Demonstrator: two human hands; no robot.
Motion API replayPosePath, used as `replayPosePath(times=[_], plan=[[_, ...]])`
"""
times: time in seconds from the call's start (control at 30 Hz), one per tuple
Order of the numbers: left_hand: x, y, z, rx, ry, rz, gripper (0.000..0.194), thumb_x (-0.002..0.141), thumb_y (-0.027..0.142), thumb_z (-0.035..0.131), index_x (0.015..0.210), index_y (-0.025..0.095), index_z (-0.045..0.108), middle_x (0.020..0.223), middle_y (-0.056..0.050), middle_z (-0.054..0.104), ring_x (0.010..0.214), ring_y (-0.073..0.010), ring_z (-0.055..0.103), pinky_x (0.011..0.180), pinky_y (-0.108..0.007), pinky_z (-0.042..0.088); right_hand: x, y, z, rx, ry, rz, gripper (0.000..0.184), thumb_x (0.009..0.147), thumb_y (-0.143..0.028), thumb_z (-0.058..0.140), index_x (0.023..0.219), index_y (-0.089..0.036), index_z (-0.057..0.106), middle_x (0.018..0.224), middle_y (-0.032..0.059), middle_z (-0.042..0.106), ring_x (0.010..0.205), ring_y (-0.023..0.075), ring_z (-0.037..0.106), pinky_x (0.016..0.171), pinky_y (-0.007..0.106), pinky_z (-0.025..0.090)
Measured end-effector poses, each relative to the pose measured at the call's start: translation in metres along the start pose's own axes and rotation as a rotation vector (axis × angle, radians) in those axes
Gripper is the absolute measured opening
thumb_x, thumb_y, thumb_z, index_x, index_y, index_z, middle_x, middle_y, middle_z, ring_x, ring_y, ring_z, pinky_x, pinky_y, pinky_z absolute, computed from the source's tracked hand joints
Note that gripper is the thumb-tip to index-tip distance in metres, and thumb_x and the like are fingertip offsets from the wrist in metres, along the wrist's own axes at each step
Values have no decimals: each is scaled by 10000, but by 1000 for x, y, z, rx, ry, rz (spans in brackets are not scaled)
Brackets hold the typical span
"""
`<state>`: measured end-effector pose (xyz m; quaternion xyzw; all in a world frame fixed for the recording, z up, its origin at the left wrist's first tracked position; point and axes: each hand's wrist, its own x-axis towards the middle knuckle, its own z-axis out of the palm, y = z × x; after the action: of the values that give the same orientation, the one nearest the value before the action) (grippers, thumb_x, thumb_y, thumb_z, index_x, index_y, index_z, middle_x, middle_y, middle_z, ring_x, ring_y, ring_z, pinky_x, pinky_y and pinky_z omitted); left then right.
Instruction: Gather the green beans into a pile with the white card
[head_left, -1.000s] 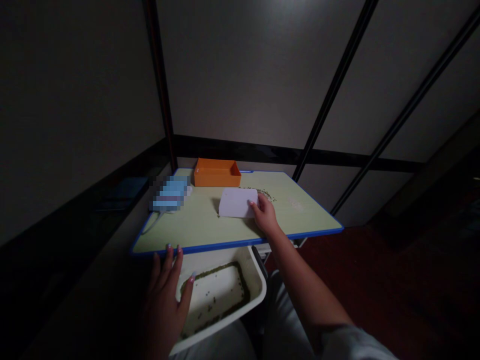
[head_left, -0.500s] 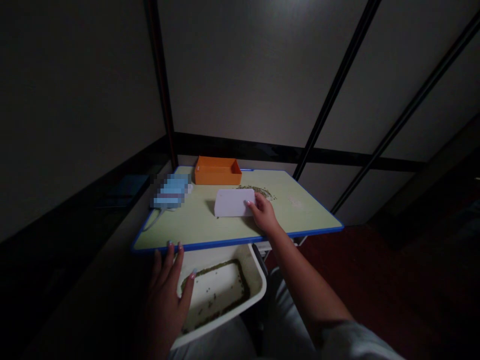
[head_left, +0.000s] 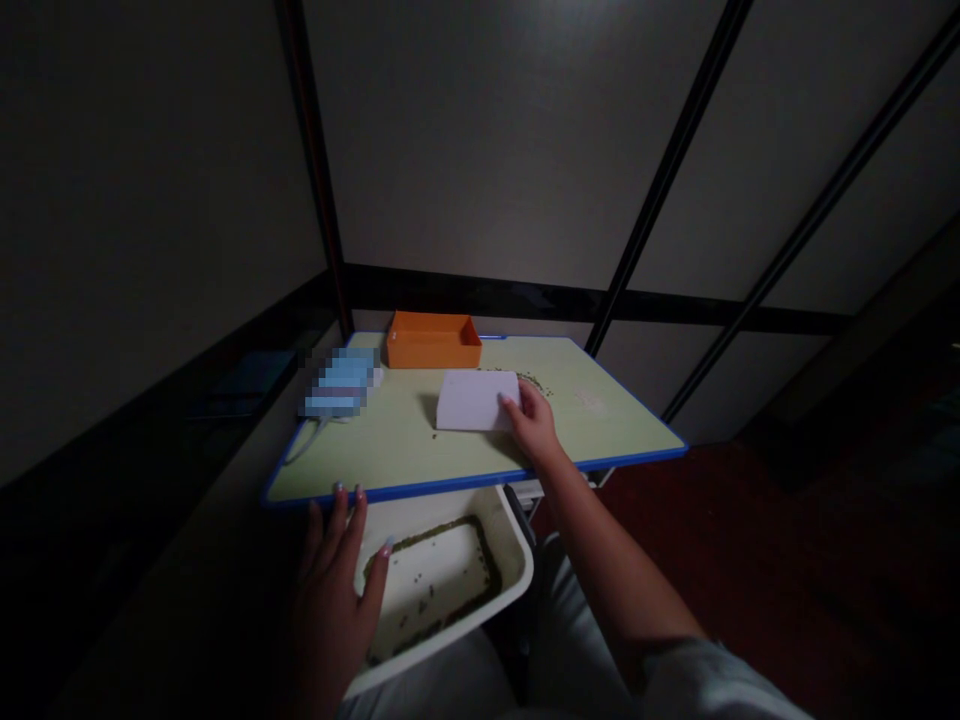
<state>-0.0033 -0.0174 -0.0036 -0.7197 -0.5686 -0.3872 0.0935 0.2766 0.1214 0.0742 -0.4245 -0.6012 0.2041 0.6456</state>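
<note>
My right hand (head_left: 534,420) grips the right end of a white card (head_left: 474,400), thumb on its near face. The card stands tilted over the tabletop (head_left: 390,450), its lower edge at or close to the surface. Behind it lies a scatter of small greenish grains (head_left: 534,382), partly hidden by the card. My left hand (head_left: 341,580) is spread, fingertips at the table's blue front edge, over the left side of a white basin (head_left: 517,560). Similar grains line the bottom edges of the basin, with a few loose ones in the middle.
An orange open box (head_left: 433,350) stands at the back of the table. To the left lies a light-blue pixelated object (head_left: 341,382) with a pale cord or strap (head_left: 304,440). A panelled wall (head_left: 480,150) rises behind the table. My legs are under the basin.
My right hand has moved the card slightly to the right and back, covering more of the grains. A small grain now shows on the table left of the card. My left hand stays in place.
</note>
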Motion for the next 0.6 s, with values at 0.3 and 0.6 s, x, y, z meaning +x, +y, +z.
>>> replayPosePath(times=[0.3,0.6], plan=[[-1,-2,0,-14,-23,-8,728,893,343,509,1539,335,172,1609,-84,330,1509,-356,184,1117,-589,422,0,3,-1,-46,-32,39,210,794,-357,607,943,-214,646,929,56,717,881,239,640,813,370,521],[-1,-2,1,-8,-16,-5,711,899,348,498,1538,320,186,1607,-91,331,1509,-356,185,1108,-594,428,2,3,-1,-78,-11,75,216,784,-365,615,925,-203,637,903,60,702,837,231,626,791,365,508]])
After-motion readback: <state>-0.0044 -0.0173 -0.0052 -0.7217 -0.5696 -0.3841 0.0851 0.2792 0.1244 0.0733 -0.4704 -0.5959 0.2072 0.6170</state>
